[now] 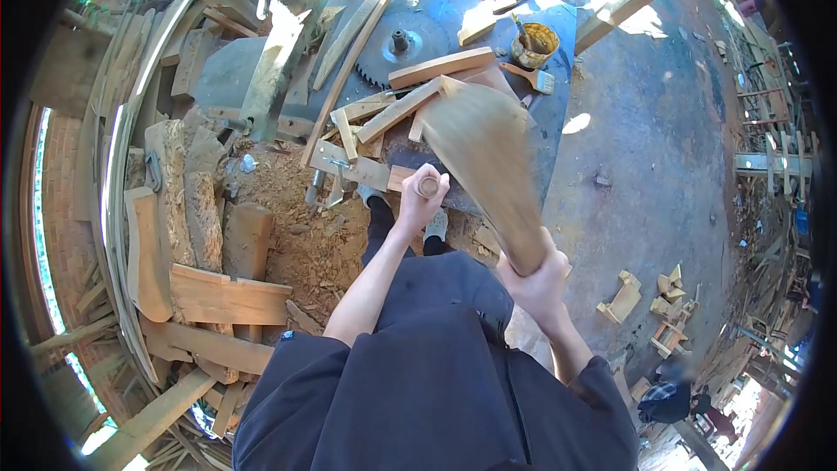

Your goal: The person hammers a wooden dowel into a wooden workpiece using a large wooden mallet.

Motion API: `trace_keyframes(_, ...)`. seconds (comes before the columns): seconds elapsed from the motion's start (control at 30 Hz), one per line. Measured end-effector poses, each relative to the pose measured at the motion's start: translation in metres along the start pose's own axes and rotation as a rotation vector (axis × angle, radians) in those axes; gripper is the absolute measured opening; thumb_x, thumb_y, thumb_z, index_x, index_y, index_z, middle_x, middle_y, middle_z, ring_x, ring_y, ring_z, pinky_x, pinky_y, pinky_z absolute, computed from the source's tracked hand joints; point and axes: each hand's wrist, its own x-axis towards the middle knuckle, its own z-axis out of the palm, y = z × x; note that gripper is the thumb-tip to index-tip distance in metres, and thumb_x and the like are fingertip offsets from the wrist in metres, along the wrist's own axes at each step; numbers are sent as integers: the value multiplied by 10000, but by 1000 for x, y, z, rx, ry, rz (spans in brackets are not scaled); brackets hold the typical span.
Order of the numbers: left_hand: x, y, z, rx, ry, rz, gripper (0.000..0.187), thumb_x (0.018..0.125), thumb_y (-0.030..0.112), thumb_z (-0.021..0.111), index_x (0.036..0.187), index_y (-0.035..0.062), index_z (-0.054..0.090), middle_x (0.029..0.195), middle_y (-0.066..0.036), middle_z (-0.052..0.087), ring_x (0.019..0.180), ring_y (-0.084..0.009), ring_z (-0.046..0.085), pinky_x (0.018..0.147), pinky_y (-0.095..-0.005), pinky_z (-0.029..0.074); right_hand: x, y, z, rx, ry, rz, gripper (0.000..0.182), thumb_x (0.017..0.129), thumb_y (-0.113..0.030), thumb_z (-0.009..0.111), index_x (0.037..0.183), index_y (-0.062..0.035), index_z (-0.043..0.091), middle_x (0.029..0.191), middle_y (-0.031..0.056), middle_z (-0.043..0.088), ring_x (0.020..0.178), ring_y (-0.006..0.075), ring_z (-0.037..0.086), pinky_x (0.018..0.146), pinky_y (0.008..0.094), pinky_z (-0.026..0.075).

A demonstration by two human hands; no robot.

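My left hand [422,196] is wrapped round what looks like a chisel [428,185]; only the round end of its wooden handle shows, and the blade is hidden. Beneath that fist lies a reddish wood piece [399,177] near the bench edge. My right hand [535,277] grips the narrow end of a wooden mallet [488,157]. The mallet's broad head is smeared by motion and reaches forward over the bench, covering part of the wood there. A gap separates the mallet from the chisel handle in this view.
The metal bench [558,135] carries a circular saw blade [399,44], wood offcuts [440,67], a paintbrush [539,78] and a tub [534,44]. Boards [228,296] stand at left. Shavings [323,253] cover the ground. Wooden pieces [621,298] lie at right; another person [667,401] is beyond.
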Motion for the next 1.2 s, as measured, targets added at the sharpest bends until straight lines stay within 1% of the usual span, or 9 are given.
trace_keyframes(0.07, -5, -20, 5, -110, -80, -64, 194, 994, 77, 762, 862, 36, 627, 721, -57, 647, 676, -137, 612, 653, -321, 506, 0, 36, 6, 198, 101, -357, 288, 839, -90, 792, 1075, 31, 681, 835, 141, 772, 820, 244, 776, 775, 402, 604)
trace_keyframes(0.17, -21, -64, 20, -44, -67, -121, 94, 974, 61, 772, 937, 28, 692, 810, -106, 713, 755, -172, 685, 722, -336, 551, 13, 40, 3, -207, -78, -153, 312, 803, -58, 811, 1071, 34, 681, 811, 174, 759, 820, 266, 795, 753, 395, 601)
trace_keyframes(0.27, 7, -32, 8, 177, -15, 273, 78, 957, 52, 780, 1014, 26, 734, 895, -154, 747, 826, -223, 735, 788, -344, 576, 25, 19, -8, -443, -128, -65, 339, 782, -69, 795, 1090, 27, 693, 845, 232, 760, 850, 329, 808, 745, 401, 606)
trace_keyframes(0.37, -15, -46, 24, -289, -41, -169, 164, 927, 21, 786, 869, 30, 632, 778, -131, 640, 695, -238, 639, 690, -372, 536, -2, 2, 0, 62, 158, -312, 460, 790, -272, 843, 1113, 13, 682, 860, 251, 760, 846, 450, 759, 758, 507, 602)
trace_keyframes(0.53, -20, -44, 22, -40, -170, -58, 176, 984, 91, 759, 936, 62, 592, 848, -69, 623, 786, -182, 597, 734, -344, 495, 2, 50, 16, -517, -158, -27, 430, 753, -252, 868, 1058, -16, 677, 799, 225, 736, 790, 431, 756, 691, 481, 593)
trace_keyframes(0.73, -8, -31, 13, -165, -197, -141, 182, 973, 157, 790, 955, 47, 646, 866, -97, 634, 817, -258, 638, 739, -451, 506, -18, 49, 19, 81, 35, -199, 367, 724, -157, 861, 1008, -15, 678, 780, 202, 738, 802, 450, 754, 670, 435, 590)
trace_keyframes(0.8, -10, -38, 29, 13, -24, 74, 243, 1008, 155, 769, 873, 85, 579, 718, 15, 525, 713, -108, 520, 639, -339, 443, 0, 64, 24, -381, -210, 89, 349, 736, -114, 834, 1021, 9, 675, 816, 246, 749, 844, 408, 791, 711, 414, 601)
trace_keyframes(1.07, -8, -22, 21, 20, -107, -103, 148, 885, 42, 826, 997, 15, 732, 871, -132, 711, 846, -300, 727, 789, -396, 575, -17, 75, 29, 39, -7, -7, 358, 793, -207, 799, 1069, 1, 703, 906, 303, 755, 923, 450, 768, 816, 501, 595)
trace_keyframes(1.2, -18, -32, 45, 54, -72, 265, 246, 693, -25, 809, 908, 25, 702, 869, -149, 673, 831, -378, 673, 756, -456, 564, -2, 89, 20, -241, -77, 45, 391, 797, -166, 797, 1137, 10, 713, 898, 285, 758, 919, 429, 784, 800, 473, 600)
